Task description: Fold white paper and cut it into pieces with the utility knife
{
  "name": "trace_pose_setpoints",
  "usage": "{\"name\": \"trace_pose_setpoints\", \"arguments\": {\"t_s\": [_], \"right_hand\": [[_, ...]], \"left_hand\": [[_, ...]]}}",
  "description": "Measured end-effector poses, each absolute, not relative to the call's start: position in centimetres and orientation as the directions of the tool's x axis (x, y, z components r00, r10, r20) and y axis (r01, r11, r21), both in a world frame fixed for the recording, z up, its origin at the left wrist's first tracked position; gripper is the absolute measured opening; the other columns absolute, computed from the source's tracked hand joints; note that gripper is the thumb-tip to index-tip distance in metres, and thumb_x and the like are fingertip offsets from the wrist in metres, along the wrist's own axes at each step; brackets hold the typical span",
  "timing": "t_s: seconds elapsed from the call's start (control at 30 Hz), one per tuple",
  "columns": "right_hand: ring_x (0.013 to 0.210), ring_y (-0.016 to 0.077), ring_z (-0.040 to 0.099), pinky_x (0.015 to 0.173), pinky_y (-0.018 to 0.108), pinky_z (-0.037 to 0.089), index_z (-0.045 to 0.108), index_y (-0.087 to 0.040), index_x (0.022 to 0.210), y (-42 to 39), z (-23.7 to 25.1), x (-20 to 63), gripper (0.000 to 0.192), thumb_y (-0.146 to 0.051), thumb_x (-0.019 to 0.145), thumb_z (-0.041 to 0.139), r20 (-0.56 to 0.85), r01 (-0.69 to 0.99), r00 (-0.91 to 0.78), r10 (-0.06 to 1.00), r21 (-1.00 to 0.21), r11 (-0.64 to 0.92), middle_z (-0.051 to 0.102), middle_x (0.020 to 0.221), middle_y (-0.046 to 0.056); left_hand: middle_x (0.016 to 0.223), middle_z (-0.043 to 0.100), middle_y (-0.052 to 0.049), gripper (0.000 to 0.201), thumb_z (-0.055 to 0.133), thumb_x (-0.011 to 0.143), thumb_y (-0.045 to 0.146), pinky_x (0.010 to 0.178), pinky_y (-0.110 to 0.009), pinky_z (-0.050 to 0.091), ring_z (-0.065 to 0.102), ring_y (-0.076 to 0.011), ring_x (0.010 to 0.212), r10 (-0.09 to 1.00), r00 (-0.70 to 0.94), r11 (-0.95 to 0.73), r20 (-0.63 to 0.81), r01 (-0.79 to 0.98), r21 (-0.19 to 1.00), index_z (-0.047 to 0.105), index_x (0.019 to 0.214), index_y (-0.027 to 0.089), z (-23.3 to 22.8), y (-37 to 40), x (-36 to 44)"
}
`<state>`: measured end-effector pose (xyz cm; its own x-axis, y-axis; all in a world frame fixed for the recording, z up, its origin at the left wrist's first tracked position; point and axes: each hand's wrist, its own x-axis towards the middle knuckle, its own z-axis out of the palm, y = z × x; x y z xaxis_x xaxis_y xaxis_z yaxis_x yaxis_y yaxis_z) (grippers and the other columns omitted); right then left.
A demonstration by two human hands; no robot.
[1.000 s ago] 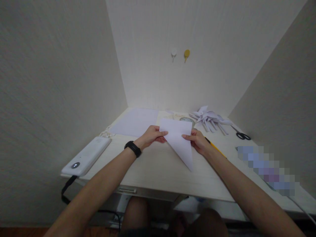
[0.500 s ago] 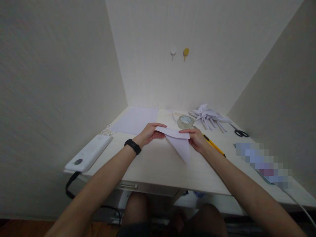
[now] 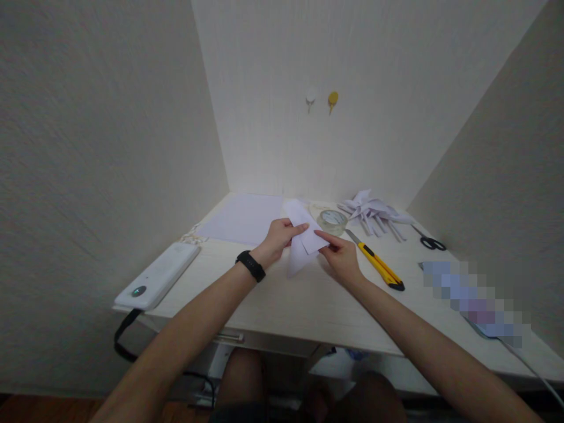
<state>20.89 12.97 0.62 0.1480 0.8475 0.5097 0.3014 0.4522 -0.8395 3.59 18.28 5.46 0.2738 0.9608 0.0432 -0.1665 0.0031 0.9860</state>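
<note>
Pale counter [image 3: 282, 305] in a white-walled corner. Left hand [image 3: 278, 238] and right hand [image 3: 339, 258] both pinch the folded paper [image 3: 302, 244], held just above the counter near the tape [image 3: 332, 220] and knife [image 3: 376, 264]. Likely folding: best to align edges, then crease firmly.

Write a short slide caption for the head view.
Left hand and right hand hold folded white paper above desk.

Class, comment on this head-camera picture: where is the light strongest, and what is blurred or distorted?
Head view: brightest on the back wall above the desk; side walls splay outward, wide-angle; a pixelated patch hides something at right; folded paper between both hands stays fairly sharp.
</note>
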Motion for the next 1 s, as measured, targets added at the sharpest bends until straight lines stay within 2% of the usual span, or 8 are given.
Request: {"name": "trace_pose_setpoints", "arguments": {"t_s": [0.1,0.17,0.23,0.37,0.5,0.6,0.83,1.0], "right_hand": [[0.124,0.0295,0.061,0.103,0.046,0.049,0.054,-0.024,0.143,12.8,1.3,21.4,0.069,-0.029,0.076,0.071,0.584,0.329,0.048,0.811,-0.775,0.539,0.064,0.137,0.01],[0.133,0.0292,0.054,0.111,0.049,0.042,0.043,-0.025,0.151,12.8,1.8,21.8,0.076,-0.035,0.081,0.071,0.65,0.366,0.036,0.759,-0.716,0.595,0.058,0.144,0.012],[0.134,0.0296,0.053,0.112,0.051,0.04,0.044,-0.025,0.15,13.0,2.2,22.1,0.073,-0.043,0.083,0.07,0.677,0.401,0.049,0.735,-0.687,0.606,0.057,0.144,0.013],[0.115,0.0295,0.064,0.096,0.046,0.052,0.058,-0.023,0.136,13.6,2.6,22.6,0.064,-0.053,0.081,0.071,0.616,0.323,0.091,0.782,-0.761,0.562,0.066,0.129,0.014],[0.079,0.0223,0.067,0.075,0.036,0.055,0.074,-0.021,0.103,13.6,3.1,22.8,0.042,-0.055,0.079,0.073,0.571,0.239,0.093,0.816,-0.808,0.538,0.074,0.092,0.007],[0.069,0.019,0.063,0.068,0.032,0.051,0.073,-0.021,0.076,13.1,3.4,22.7,0.031,-0.052,0.078,0.074,0.584,0.253,0.111,0.804,-0.799,0.546,0.07,0.073,0.002],[0.063,0.0164,0.056,0.063,0.03,0.047,0.074,-0.022,0.076,12.7,3.7,22.6,0.03,-0.051,0.074,0.076,0.537,0.205,0.191,0.822,-0.84,0.502,0.067,0.069,0.0],[0.056,0.0142,0.048,0.054,0.028,0.039,0.071,-0.021,0.069,12.2,4.6,22.4,0.036,-0.057,0.07,0.076,0.503,0.163,0.255,0.826,-0.864,0.476,0.06,0.061,-0.001]], "left_hand": [[0.074,0.07,-0.006,0.028,0.084,0.067,0.032,0.059,-0.024,0.046,0.06,-0.0133,0.064,0.947,0.277,-0.172,0.162,0.01,0.985,0.068,0.077,0.01,7.4,19.8,2.7],[0.068,0.067,-0.003,0.026,0.081,0.069,0.033,0.057,-0.023,0.041,0.057,-0.0129,0.062,0.903,0.305,-0.373,0.303,0.204,0.905,0.068,0.071,0.011,8.6,20.7,1.9],[0.066,0.065,-0.001,0.023,0.076,0.071,0.034,0.057,-0.023,0.039,0.056,-0.0134,0.063,0.843,0.407,-0.495,0.352,0.331,0.803,0.071,0.071,0.012,9.4,20.9,1.6],[0.066,0.066,0.0,0.02,0.074,0.072,0.034,0.06,-0.023,0.039,0.059,-0.015,0.065,0.737,0.6,-0.619,0.311,0.415,0.666,0.075,0.076,0.014,9.2,19.9,2.2],[0.068,0.068,0.0,0.017,0.073,0.072,0.031,0.061,-0.023,0.04,0.059,-0.0156,0.066,0.702,0.657,-0.639,0.277,0.407,0.653,0.075,0.075,0.015,8.1,18.5,3.2],[0.075,0.07,-0.001,0.018,0.071,0.073,0.03,0.062,-0.023,0.041,0.06,-0.0158,0.07,0.705,0.641,-0.631,0.303,0.374,0.679,0.076,0.082,0.015,7.7,18.0,3.3],[0.065,0.064,0.001,0.022,0.071,0.076,0.035,0.058,-0.021,0.038,0.055,-0.0124,0.062,0.761,0.551,-0.588,0.343,0.361,0.724,0.075,0.074,0.014,7.5,17.0,3.7],[0.069,0.069,0.0,0.015,0.074,0.072,0.03,0.06,-0.022,0.044,0.062,-0.0152,0.066,0.787,0.562,-0.458,0.255,0.255,0.852,0.076,0.076,0.015,7.3,16.3,4.4]]}}
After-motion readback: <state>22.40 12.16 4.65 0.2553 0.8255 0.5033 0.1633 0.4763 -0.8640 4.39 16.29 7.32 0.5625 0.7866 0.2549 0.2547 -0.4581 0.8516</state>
